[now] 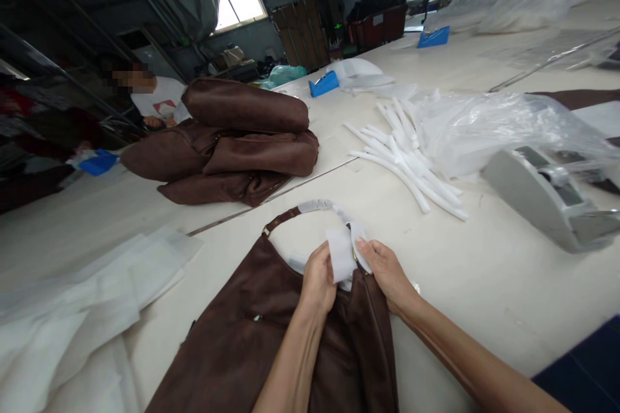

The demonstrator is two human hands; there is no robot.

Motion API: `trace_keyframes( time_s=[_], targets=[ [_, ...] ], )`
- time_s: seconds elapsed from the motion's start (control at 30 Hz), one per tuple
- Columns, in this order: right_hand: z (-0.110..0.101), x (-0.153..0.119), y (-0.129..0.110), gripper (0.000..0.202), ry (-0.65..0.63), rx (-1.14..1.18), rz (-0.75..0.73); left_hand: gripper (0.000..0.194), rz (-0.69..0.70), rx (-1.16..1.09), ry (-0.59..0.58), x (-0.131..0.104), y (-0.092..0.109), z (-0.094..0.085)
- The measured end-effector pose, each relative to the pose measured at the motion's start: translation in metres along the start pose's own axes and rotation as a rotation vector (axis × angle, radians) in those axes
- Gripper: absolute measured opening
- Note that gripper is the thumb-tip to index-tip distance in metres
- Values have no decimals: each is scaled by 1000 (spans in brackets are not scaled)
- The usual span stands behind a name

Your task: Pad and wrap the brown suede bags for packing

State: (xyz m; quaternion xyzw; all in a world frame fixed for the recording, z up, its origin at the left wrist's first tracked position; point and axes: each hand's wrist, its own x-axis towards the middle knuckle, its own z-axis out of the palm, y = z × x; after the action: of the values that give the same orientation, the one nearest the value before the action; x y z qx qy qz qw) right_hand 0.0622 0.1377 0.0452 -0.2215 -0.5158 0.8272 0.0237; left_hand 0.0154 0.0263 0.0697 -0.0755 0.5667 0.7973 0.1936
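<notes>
So the left hand is pinching a white sheet, and the right hand is gripping the white-covered end of the strap. The brown bag (kinda slouchy) is lying on the pale table under both forearms.

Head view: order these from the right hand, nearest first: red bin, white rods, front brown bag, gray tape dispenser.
From the right hand:
1. Front brown bag: right at the hand, below and to its left.
2. White rods: just beyond, on the table.
3. Gray tape dispenser: off to the right.
4. Red bin: far back, beyond the table.
</notes>
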Motion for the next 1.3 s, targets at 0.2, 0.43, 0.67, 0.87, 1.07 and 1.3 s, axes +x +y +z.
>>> trace_keyframes(
  time_s=[0.2, 0.43, 0.67, 0.87, 1.07, 1.3],
  targets=[
    [2, 1, 1, 50, -21, -35, -73, 42, -42, -75, -15, -7, -24, 21],
    [-2, 11, 11, 32, 0, -346, -229, 55, -88, -59, 18, -8, -30, 23],
    [0, 5, 9, 23, 67, -633, -286, 56, 63, 42, 17, -5, -27, 27],
    [3, -5, 10, 25, 69, -643, -231, 57, 24, 68, 23, -6, -20, 32],
    [-12, -19, 4, 30, -200, -312, -138, 59, -43, -39, 74, -4, -22, 31],
    [-13, -24, 16, 28, -114, -575, -263, 56, -6, 28, 146, -7, -21, 34]
  ],
)
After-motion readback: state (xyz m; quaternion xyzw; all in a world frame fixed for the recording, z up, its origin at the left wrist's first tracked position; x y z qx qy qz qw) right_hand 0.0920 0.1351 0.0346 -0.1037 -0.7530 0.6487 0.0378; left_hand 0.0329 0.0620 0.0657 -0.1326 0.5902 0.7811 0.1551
